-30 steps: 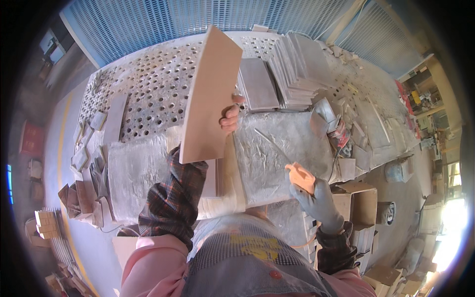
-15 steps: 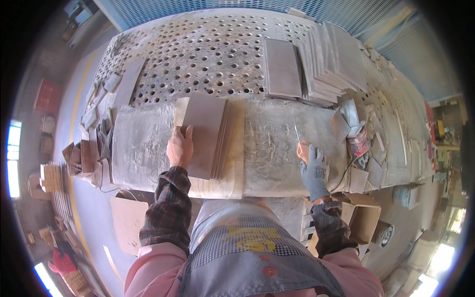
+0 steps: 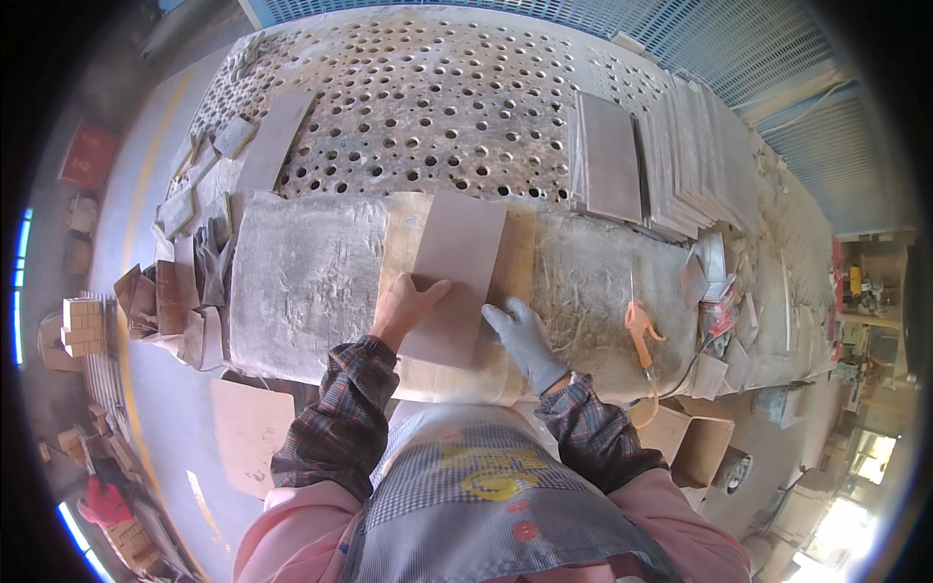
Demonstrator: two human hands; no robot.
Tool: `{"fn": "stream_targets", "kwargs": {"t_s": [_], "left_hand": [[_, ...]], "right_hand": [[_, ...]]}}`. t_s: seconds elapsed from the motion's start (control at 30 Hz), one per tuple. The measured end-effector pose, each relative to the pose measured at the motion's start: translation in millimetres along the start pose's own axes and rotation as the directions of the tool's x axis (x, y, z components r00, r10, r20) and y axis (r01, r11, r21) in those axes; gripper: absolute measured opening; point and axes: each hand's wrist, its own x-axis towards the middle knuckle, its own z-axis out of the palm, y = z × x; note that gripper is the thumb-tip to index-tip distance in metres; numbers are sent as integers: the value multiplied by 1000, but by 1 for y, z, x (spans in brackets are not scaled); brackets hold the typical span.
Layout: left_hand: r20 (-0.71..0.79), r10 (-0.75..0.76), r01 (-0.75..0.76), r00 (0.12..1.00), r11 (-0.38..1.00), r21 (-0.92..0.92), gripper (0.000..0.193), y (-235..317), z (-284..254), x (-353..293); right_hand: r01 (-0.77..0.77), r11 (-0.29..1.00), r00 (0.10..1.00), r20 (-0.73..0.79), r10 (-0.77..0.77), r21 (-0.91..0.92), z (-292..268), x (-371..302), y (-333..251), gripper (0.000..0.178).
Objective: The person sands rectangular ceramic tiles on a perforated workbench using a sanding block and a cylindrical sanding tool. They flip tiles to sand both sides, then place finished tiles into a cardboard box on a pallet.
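Observation:
A flat, brown rectangular panel (image 3: 457, 262) lies on a tan sheet (image 3: 403, 233) in front of me, slanting slightly to the right. My bare left hand (image 3: 406, 306) grips its left edge, thumb on the top face and fingers curled by the side. At the lower right edge is my right hand (image 3: 525, 335) in a grey glove, its fingertips bent in against the panel. An orange air blow gun (image 3: 641, 330) with a thin metal nozzle rests on the grey bench cover (image 3: 583, 272) to the right, and no hand touches it.
Similar panels (image 3: 610, 160) stand stacked at the back right. Scrap pieces (image 3: 719, 291) lie right of the cover, more offcuts (image 3: 170, 301) to the left. Behind is a perforated bench top (image 3: 418, 107). An open cardboard box (image 3: 702, 452) sits below the bench.
My right hand has let go of the blow gun and come left to the panel. Earlier several stacked panels showed under my left hand; now one face shows, turned more aslant.

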Motion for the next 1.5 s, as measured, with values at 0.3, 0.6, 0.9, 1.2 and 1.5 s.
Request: {"fn": "stream_targets", "kwargs": {"t_s": [0.3,0.6,0.9,1.2,1.5], "left_hand": [[65,219,-196,974,947,-253,58,21,-27,-22],[-331,386,-282,861,905,320,38,58,20,-81],[-425,271,-151,864,944,295,36,71,57,-102],[-521,-173,-149,836,841,-520,67,-22,60,-274],[-585,-632,-388,508,439,-810,71,-130,169,-475]], "right_hand": [[-83,964,990,128,52,253,16,-12,-16,51],[602,798,779,-218,-588,-2,-58,32,-53,64],[569,817,821,18,-570,-95,-84,135,-25,73],[675,701,693,526,-493,-232,-1,75,-37,70],[-178,943,136,942,306,-281,149,-243,46,63]]}}
